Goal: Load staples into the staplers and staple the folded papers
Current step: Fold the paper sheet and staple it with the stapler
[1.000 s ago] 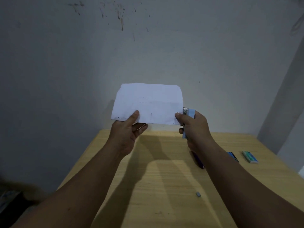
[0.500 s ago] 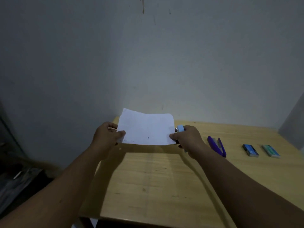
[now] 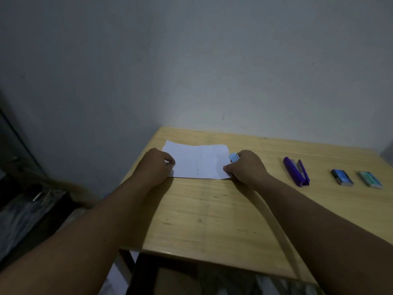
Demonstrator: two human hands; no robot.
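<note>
Here the left hand, just left of the frame's centre, has its fingers curled down onto the left edge of a white, creased, folded sheet of paper, holding that edge against the tabletop. The right hand, just right of centre, pinches the sheet's lower right corner with its thumb while its curled fingers grip a small light-blue stapler, whose tip pokes out above the knuckles, touching the paper's right edge. Whether the stapler's mouth is over the paper cannot be told, since the hand hides it. The sheet lies flat on the far left part of a pale wooden table, its left end close to the table's edge, with a few faint dark marks near its middle. Both bare forearms reach in from the bottom corners of the frame.

Further to the right of the frame, well apart from the right hand, a purple plastic stapler lies on the wood, swung open into a narrow V. Beyond it, near the right edge of the frame, two small staple boxes sit side by side: a dark-blue box, then a teal box just beside it. A plain grey wall fills the upper half of the frame. At the lower left, beside the table, lies a dim heap of things too dark to make out.
</note>
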